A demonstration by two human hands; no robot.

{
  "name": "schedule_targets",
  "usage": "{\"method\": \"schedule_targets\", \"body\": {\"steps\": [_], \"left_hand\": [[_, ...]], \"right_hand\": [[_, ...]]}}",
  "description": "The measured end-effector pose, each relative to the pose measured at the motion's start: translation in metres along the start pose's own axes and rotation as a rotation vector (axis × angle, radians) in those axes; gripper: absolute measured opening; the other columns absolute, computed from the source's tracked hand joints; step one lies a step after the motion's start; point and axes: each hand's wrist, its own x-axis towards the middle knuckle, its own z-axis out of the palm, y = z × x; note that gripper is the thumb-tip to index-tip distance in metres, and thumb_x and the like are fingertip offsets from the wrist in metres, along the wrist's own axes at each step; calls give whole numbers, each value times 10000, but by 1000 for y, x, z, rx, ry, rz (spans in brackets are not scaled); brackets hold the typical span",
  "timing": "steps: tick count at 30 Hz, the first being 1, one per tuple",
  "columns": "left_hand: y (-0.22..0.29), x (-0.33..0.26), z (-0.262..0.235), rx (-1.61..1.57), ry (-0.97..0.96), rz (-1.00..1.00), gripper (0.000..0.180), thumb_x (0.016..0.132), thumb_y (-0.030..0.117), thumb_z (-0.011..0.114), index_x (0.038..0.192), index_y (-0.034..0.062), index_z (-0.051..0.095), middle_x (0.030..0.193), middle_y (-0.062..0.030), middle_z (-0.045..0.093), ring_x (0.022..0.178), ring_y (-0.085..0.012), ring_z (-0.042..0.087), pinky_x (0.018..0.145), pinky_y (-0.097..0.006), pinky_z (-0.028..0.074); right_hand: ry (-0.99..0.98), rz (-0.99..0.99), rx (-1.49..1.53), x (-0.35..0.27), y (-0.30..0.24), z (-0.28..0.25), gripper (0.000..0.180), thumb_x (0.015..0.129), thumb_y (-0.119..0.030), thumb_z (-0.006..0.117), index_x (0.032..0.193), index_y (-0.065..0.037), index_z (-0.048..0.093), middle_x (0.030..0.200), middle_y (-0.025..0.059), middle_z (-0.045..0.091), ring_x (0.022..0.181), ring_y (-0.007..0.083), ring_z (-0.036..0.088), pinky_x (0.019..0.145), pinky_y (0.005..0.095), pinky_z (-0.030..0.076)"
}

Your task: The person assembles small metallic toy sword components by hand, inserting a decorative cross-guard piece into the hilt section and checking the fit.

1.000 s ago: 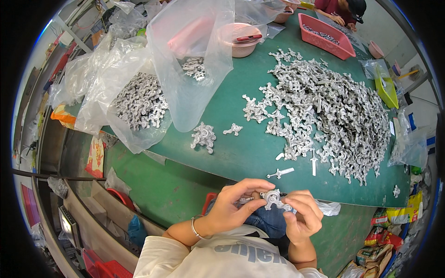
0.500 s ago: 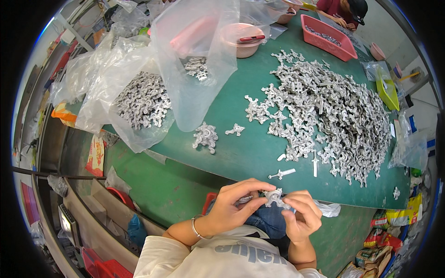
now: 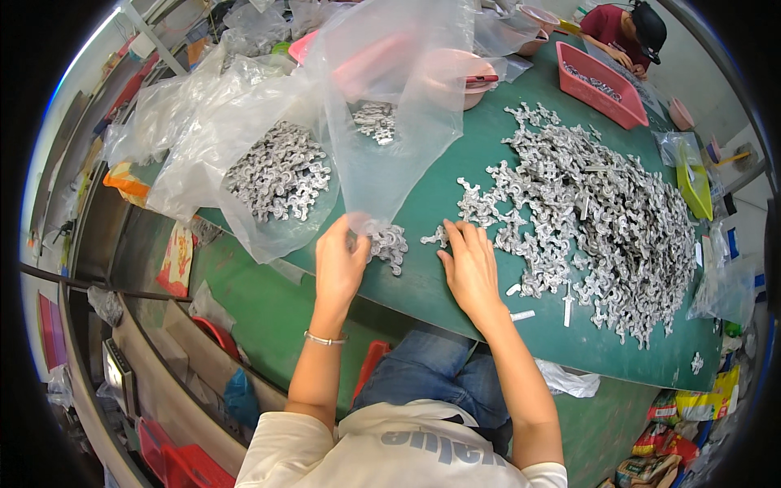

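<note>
My left hand (image 3: 340, 254) is at the left side of a small pile of silvery cast metal parts (image 3: 389, 246), fingers curved, thumb and forefinger apart; its fingertips are partly hidden. A bracelet circles that wrist. Farther right, my right hand (image 3: 472, 264) reaches over the green tabletop (image 3: 423, 281), thumb and forefinger apart beside a single loose metal part (image 3: 437, 237). Just beyond my left hand hangs the lower tip of a clear plastic bag (image 3: 382, 183).
A large heap of the same parts (image 3: 618, 220) covers the table's right side. At the left an open plastic bag holds another heap (image 3: 281, 175). Farther back are a pink basin (image 3: 460, 93) and a pink tray (image 3: 598, 89), with a co-worker (image 3: 614, 37) beyond.
Both hands were together near my body, holding one metal part. They have moved apart and forward, the left to the small pile, the right to the loose part. The view has shifted slightly.
</note>
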Motion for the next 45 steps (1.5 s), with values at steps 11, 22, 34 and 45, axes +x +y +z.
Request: {"method": "schedule_targets", "body": {"steps": [11, 22, 34, 45], "left_hand": [[-1, -9, 6, 82, 104, 172, 246, 815, -17, 490, 1030, 55, 583, 1008, -168, 509, 773, -326, 550, 681, -383, 448], [97, -66, 4, -545, -541, 332, 294, 655, -57, 689, 940, 4, 652, 748, -62, 587, 626, -90, 498, 532, -203, 365], [100, -87, 10, -729, -485, 132, 176, 694, -126, 647, 854, -57, 623, 814, -106, 611, 564, -22, 483, 473, -167, 356], [103, -90, 6, -673, -514, 183, 247, 697, -56, 684, 932, 6, 643, 823, -69, 618, 532, -44, 477, 476, -176, 364]], "right_hand": [[-18, 591, 1092, -39, 17, -42, 232, 915, -163, 478, 819, 17, 589, 672, 43, 588, 581, 85, 513, 538, 215, 399], [-190, 604, 1294, -81, -12, -97, 205, 895, -152, 525, 830, 30, 593, 629, 63, 592, 528, 80, 517, 483, 195, 401], [77, 511, 1189, -102, -31, -115, 139, 832, 46, 540, 962, 80, 575, 834, 144, 630, 712, 155, 609, 517, 224, 483], [164, 432, 1140, -104, -32, -116, 116, 834, 50, 530, 927, 75, 596, 810, 143, 626, 655, 136, 590, 525, 222, 481]]}}
